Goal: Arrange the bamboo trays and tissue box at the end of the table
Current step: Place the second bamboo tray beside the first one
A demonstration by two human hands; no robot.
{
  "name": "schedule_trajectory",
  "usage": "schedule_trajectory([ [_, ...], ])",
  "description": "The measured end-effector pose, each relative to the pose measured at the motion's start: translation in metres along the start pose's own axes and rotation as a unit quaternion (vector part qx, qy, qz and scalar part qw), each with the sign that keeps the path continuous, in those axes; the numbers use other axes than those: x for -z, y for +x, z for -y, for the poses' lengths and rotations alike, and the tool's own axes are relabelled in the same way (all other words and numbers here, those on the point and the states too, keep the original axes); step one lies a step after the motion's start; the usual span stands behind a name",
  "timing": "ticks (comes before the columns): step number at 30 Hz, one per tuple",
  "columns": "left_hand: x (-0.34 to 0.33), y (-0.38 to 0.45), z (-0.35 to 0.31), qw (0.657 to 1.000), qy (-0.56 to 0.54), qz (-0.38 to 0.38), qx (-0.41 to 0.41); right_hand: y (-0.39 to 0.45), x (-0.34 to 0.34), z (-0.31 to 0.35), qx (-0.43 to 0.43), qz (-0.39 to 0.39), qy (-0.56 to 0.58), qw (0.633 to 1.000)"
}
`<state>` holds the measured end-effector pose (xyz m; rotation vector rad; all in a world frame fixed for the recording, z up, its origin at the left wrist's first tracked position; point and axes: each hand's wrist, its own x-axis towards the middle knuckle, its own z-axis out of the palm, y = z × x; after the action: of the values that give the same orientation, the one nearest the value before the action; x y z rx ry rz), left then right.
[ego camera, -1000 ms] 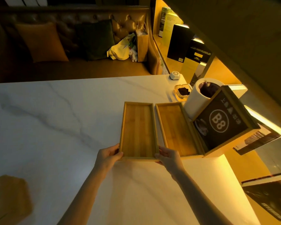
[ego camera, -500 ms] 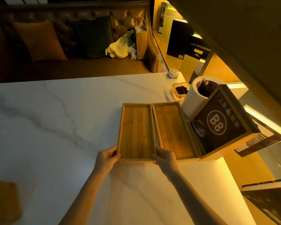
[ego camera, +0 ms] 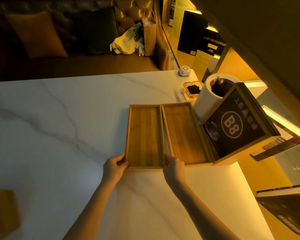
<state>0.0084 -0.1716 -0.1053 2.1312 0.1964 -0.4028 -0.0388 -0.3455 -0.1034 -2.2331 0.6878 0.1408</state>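
At the near short edge of the left bamboo tray (ego camera: 144,135), both hands grip the corners: left hand (ego camera: 115,166) curls around the near-left corner, thumb on the rim, fingers under or behind the edge; right hand (ego camera: 173,166) pinches the near-right corner, in the narrow gap to the second tray. Both closed on that tray. It lies flat on the white marble table (ego camera: 59,127), long axis running away from the person. Right bamboo tray (ego camera: 184,132) sits just beside it, long sides nearly parallel, touching at the far end and slightly apart at the near end. Both trays are empty. Against the right tray's far long side stands a tilted wood-framed sign (ego camera: 235,125), dark panel, "B8" in a circle. Behind the sign: a white cylindrical bin (ego camera: 206,96) with a dark liner, then a glass ashtray (ego camera: 191,90) with dark contents, then a small white call button (ego camera: 184,71) near the table's far corner. Blurred tan wooden object (ego camera: 2,210) at the lower left edge; can't confirm it's the tissue box. Beyond the table, a dark sofa (ego camera: 68,32) with cushions.
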Motion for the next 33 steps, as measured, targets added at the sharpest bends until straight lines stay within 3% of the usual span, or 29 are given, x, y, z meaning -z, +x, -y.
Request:
schedule_trajectory([
  [15,-0.011,-0.009,0.014,0.994,0.094,0.002,-0.064,-0.014,-0.004,-0.019,0.128,0.003,-0.121,0.984],
  [20,-0.024,-0.033,0.04,0.965,0.207,-0.021,-0.158,-0.035,-0.003,-0.038,0.221,-0.036,-0.226,0.948],
  [25,-0.035,-0.044,0.055,0.94,0.303,-0.007,-0.156,-0.039,-0.007,-0.054,0.218,0.086,-0.264,0.936],
  [33,-0.042,-0.047,0.051,0.942,0.306,0.024,-0.134,-0.039,-0.002,-0.059,0.214,0.084,-0.286,0.93],
])
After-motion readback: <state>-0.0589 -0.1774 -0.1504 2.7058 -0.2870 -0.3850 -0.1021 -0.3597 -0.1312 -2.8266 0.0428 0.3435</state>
